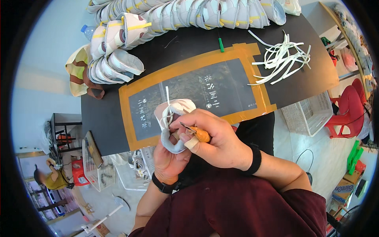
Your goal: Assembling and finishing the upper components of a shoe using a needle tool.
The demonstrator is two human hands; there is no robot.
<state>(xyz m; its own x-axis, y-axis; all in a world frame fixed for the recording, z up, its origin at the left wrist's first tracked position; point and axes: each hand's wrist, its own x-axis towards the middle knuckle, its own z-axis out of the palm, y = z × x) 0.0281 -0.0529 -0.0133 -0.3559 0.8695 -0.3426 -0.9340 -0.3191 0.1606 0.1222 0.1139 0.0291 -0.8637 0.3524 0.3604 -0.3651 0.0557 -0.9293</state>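
Right above the near edge of the black table, the left hand is curled under a white-and-grey cup-shaped face mask, gripping it, with a thin white strap standing up from it. The right hand pinches a small tool with an orange handle and a metal tip against the mask's lower edge. Farther back lie a pile of loose white straps, a green marker pen and long rows of stacked masks
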